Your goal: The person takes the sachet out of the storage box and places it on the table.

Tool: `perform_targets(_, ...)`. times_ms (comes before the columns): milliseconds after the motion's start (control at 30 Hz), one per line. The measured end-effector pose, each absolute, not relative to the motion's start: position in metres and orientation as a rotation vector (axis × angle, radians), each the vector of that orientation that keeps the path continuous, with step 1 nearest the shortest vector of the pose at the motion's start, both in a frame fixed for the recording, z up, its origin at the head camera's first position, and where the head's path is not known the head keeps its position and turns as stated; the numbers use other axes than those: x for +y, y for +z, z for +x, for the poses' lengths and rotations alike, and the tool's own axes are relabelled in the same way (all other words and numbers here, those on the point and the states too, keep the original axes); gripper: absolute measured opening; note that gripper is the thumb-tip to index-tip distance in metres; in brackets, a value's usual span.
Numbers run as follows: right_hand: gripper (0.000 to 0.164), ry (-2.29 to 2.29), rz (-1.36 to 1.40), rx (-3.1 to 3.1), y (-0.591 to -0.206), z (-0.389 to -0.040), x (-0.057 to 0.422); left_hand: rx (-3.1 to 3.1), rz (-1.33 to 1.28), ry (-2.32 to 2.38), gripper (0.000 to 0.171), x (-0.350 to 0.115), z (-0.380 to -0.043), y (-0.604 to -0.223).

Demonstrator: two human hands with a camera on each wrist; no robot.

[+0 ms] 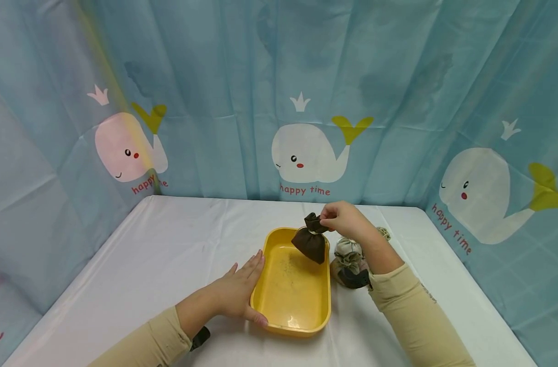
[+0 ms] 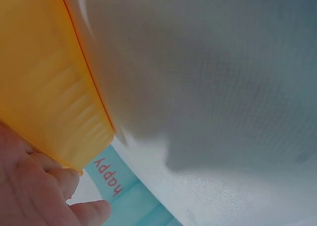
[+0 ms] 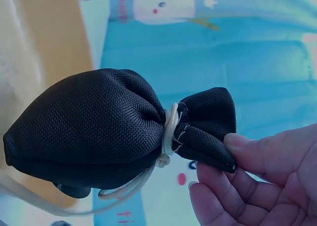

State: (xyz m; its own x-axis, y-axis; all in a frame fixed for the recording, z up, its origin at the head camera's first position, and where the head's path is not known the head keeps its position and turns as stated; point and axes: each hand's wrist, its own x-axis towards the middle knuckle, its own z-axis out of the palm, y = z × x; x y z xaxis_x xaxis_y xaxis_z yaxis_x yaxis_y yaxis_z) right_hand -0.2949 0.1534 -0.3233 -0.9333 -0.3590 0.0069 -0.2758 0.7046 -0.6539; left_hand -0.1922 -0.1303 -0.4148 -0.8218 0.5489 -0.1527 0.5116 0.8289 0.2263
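Note:
A small dark cloth pouch [image 1: 310, 245], its neck tied with a pale cord [image 3: 171, 129], hangs over the far right part of a yellow tray [image 1: 290, 326]. My right hand [image 1: 345, 220] pinches the gathered top of the pouch between thumb and fingers, as the right wrist view shows up close. Against the tray's left side lies my left hand [image 1: 239, 288], fingers stretched along the rim and thumb at the near left corner. In the left wrist view, the fingers of the left hand [image 2: 44, 186] rest along the edge of the tray [image 2: 54, 77].
Right of the tray, partly behind the right forearm, several small tied pouches [image 1: 348, 250] sit together on the white-covered table [image 1: 205, 229]. Blue curtains [image 1: 223, 102] printed with whales enclose the table at the back and sides.

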Motion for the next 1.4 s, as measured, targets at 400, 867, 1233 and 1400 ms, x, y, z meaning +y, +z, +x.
perform_targets(400, 0.007, -1.099, -0.592, 2.794, -0.296, -0.269, 0.172, 2.802, 0.828, 0.264, 0.136, -0.131, -0.192, -0.416)
perform_targets(867, 0.007, -1.086, -0.663, 2.852, -0.282, -0.243, 0.218, 2.793, 0.824, 0.283, 0.136, -0.131, -0.191, -0.416)
perform_targets(1233, 0.009, -1.093, -0.663, 2.798, -0.289, -0.230, 0.251, 2.784, 0.826, 0.294, 0.136, -0.131, -0.193, -0.415)
perform_targets(1400, 0.008, -1.118, -0.687, 2.751, -0.296, -0.225, 0.262, 2.789, 0.828, 0.276, 0.136, -0.131, -0.193, -0.417)
